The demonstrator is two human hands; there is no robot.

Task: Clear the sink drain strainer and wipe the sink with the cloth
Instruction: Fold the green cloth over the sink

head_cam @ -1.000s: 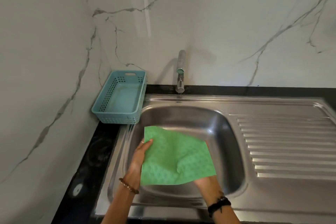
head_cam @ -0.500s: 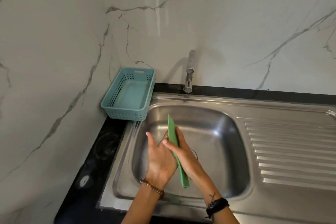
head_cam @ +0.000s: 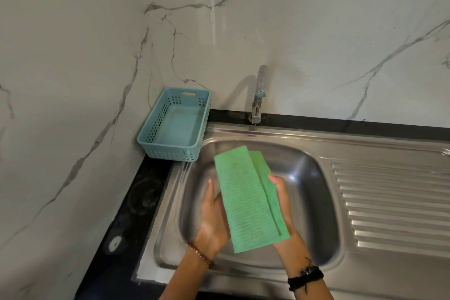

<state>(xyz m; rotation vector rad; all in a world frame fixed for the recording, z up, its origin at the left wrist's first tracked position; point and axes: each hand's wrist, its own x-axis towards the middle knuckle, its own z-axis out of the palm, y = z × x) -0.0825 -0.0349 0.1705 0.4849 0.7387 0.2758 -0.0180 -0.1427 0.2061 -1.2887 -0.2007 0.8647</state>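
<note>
we hold the green cloth (head_cam: 248, 198) folded in a long strip above the sink (head_cam: 316, 202). our left hand (head_cam: 213, 221) supports it from under with loose fingers, and our right hand (head_cam: 283, 204) pinches its right edge. the strainer is hidden. we judge the wiping step is being prepared; next the cloth must go down on the steel.

Head view, single camera, looking down and forward.
Close above the sink (head_cam: 316, 273); faucet (head_cam: 259, 95) beyond it, marble wall behind.
</note>
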